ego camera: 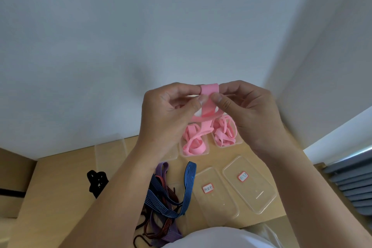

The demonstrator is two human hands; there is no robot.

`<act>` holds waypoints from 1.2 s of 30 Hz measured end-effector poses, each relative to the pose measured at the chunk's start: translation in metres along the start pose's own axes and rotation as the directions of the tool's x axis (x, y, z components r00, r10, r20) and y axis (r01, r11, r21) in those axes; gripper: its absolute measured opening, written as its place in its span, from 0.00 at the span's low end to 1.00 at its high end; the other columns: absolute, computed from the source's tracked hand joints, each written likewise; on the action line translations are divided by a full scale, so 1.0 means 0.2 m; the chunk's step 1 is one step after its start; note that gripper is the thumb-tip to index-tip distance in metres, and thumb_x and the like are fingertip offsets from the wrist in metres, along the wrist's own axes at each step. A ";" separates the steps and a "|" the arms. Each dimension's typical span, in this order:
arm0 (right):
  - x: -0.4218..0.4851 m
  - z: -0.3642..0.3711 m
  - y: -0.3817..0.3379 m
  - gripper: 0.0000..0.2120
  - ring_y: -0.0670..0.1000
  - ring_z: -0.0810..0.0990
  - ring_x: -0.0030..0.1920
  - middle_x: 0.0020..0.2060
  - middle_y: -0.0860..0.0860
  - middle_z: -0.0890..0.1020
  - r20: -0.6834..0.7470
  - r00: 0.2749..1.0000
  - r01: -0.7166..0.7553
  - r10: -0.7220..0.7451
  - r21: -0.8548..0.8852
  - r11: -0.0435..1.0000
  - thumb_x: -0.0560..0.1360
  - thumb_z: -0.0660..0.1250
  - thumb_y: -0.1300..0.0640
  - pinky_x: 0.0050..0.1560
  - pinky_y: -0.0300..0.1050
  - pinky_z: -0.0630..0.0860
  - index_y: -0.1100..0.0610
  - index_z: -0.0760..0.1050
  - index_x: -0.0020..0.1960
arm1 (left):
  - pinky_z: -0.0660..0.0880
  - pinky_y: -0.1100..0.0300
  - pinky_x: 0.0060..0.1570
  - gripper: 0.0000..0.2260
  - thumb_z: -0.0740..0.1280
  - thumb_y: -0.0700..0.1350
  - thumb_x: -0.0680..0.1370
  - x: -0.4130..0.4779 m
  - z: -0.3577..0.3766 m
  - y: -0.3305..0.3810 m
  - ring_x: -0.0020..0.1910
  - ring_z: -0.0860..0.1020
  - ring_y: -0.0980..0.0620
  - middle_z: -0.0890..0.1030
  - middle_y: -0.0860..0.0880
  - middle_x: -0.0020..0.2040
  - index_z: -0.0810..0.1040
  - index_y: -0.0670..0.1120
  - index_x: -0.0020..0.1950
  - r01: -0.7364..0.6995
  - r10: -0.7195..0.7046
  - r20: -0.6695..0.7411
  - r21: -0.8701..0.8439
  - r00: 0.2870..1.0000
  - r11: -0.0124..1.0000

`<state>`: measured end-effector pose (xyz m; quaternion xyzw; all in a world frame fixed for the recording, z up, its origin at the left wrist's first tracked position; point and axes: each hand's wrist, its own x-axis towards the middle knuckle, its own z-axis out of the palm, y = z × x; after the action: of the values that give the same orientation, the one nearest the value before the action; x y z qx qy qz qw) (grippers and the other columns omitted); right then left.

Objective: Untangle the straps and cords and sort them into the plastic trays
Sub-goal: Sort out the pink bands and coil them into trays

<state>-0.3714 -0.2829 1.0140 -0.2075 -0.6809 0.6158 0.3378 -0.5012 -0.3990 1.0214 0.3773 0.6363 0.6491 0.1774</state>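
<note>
While I have both hands lifted clear of the tan wooden table (60, 187), the flat pink elastic strap (209, 91) sits folded over between them, held up, I judge, so that its loops hang free and I can see where it twists. My left hand (167, 115) pinches the strap's left side between thumb and forefinger, and the other fingers are curled in loosely and hold nothing. My right hand (247, 115) pinches the opposite side in the same way, thumb pad pressed flat on the band. The two thumbs lie just beside each other, so only a short length is stretched between them.

From that fold the strap's tail drops toward the nearer clear plastic tray of pink straps (193, 155). I cannot tell whether the end lies in it or only hangs over it. Just beside that tray, to its right, a second clear tray of coiled pink bands (227, 145) stands against the wall. I read this as the working out of one last twist before the strap goes in with its like.

Closer to me, two clear labelled trays (219, 205) lie side by side with nothing in them, each with a small red-bordered sticker whose writing is too small to read. To their left sits the tangle of blue striped, purple and brown cords (167, 203), not yet sorted and partly under my left forearm. Another clear tray (110, 153) and a small black knotted object (96, 183) lie further left
</note>
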 end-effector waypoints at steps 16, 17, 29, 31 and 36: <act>0.07 0.07 -0.09 0.07 0.46 0.84 0.47 0.46 0.46 0.87 0.117 0.993 0.036 -0.004 -0.277 0.960 0.79 0.69 0.59 0.54 0.52 0.80 0.54 0.83 0.55 | 0.82 0.37 0.50 0.11 0.74 0.35 0.77 0.02 -0.11 0.00 0.46 0.85 0.44 0.87 0.49 0.50 0.85 0.50 0.53 0.020 -0.019 0.047 -0.023 0.999 1.000; 0.07 0.08 -0.10 0.07 0.45 0.84 0.46 0.45 0.46 0.87 0.121 0.993 0.046 -0.010 -0.297 0.954 0.80 0.69 0.59 0.53 0.49 0.80 0.54 0.83 0.55 | 0.82 0.37 0.50 0.10 0.74 0.36 0.76 0.02 -0.12 0.00 0.46 0.85 0.44 0.87 0.49 0.49 0.85 0.50 0.53 0.018 -0.017 0.046 -0.025 0.999 1.000; 0.12 0.13 -0.16 0.03 0.42 0.82 0.39 0.37 0.43 0.85 0.103 0.993 0.085 -0.057 -0.298 0.951 0.79 0.70 0.61 0.46 0.42 0.79 0.55 0.82 0.48 | 0.81 0.49 0.57 0.15 0.77 0.41 0.73 -0.01 -0.17 -0.02 0.54 0.85 0.50 0.87 0.51 0.53 0.83 0.50 0.58 0.107 -0.105 0.175 0.000 0.979 0.994; 0.14 0.14 -0.17 0.02 0.41 0.81 0.38 0.37 0.43 0.84 0.103 0.993 0.093 -0.065 -0.304 0.948 0.79 0.70 0.60 0.46 0.41 0.78 0.57 0.82 0.48 | 0.81 0.50 0.57 0.16 0.77 0.36 0.73 -0.03 -0.16 -0.04 0.53 0.85 0.51 0.87 0.50 0.52 0.82 0.47 0.59 0.124 -0.125 0.200 0.018 0.972 0.992; 0.15 0.16 -0.18 0.03 0.42 0.80 0.37 0.38 0.48 0.84 0.078 0.997 0.044 -0.024 -0.267 0.963 0.79 0.70 0.59 0.40 0.35 0.75 0.58 0.81 0.48 | 0.82 0.56 0.51 0.20 0.75 0.28 0.72 -0.06 -0.17 -0.06 0.51 0.86 0.50 0.87 0.50 0.52 0.81 0.46 0.58 0.146 -0.138 0.203 -0.027 0.969 0.989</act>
<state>-0.4099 -0.2909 1.0555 -0.2167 -0.7735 0.5193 0.2917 -0.5213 -0.4290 1.0100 0.3907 0.6268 0.6064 0.2945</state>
